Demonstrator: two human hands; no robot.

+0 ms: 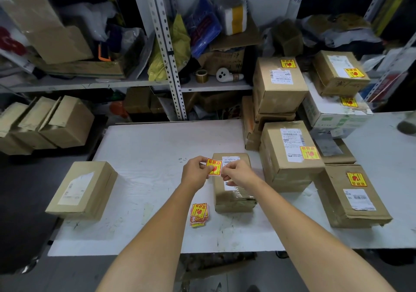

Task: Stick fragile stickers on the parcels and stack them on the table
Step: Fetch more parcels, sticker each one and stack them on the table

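Two hands peeling one fragile sticker over the centre parcel.
Left hand is pinching the sticker by its left edge, right hand is nipping the right edge w/ fingertips, prob. working the backing off. It's hovering right above the brown parcel, so it's likely going down beside the shipping label. Sticker pile is lying just beside the parcel's near-left corner on the worktop. An unstickered box is waiting far left. Stickered boxes are crowding the right side, touching the parcel & narrowing the working space.
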